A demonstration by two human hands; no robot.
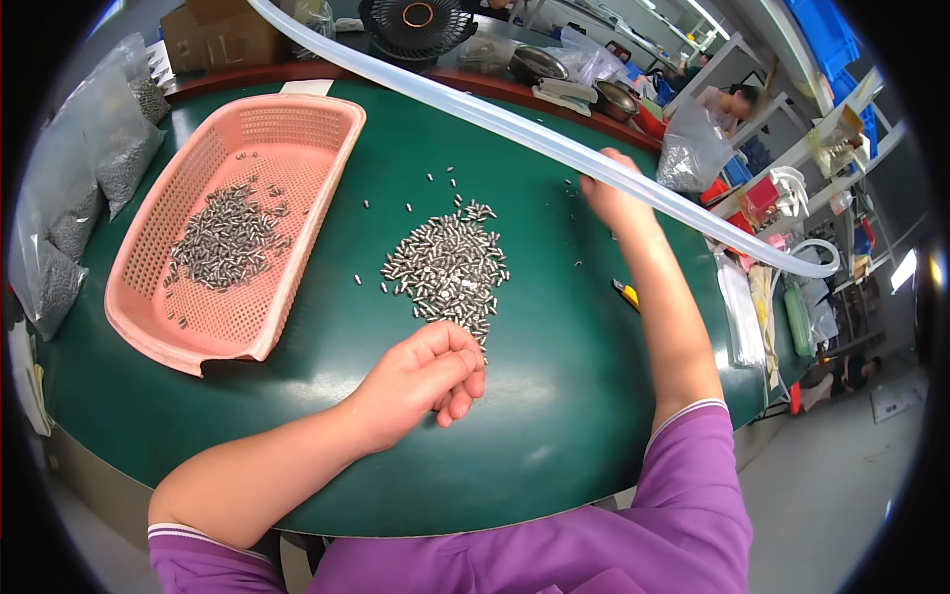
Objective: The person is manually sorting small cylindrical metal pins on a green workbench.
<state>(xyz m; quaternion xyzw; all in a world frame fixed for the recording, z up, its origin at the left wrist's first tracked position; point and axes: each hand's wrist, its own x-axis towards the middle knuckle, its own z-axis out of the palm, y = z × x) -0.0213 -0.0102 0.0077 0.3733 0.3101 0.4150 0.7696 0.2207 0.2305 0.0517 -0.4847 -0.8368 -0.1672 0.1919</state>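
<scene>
Just off the middle of the bench (544, 356), at seven o'clock, the left hand (426, 374) sits at the near edge of a heap of small metal pins (447, 259), its fingers curled in; whether its grip has closed on a pin I cannot tell. The heap spreads from there toward twelve, with a few strays around it. A yellow cutter (626, 294) lies at three o'clock, by the right forearm. A pink basket (223, 322) at ten o'clock holds more pins. The right hand (618, 193) reaches toward half past one, near a few loose bits; a clear tube (495, 121) crosses it in view, so its grip cannot be made out. Beyond the basket, at ten, stand filled plastic bags (127, 158); farther, at half past ten, a cardboard box (223, 42).
</scene>
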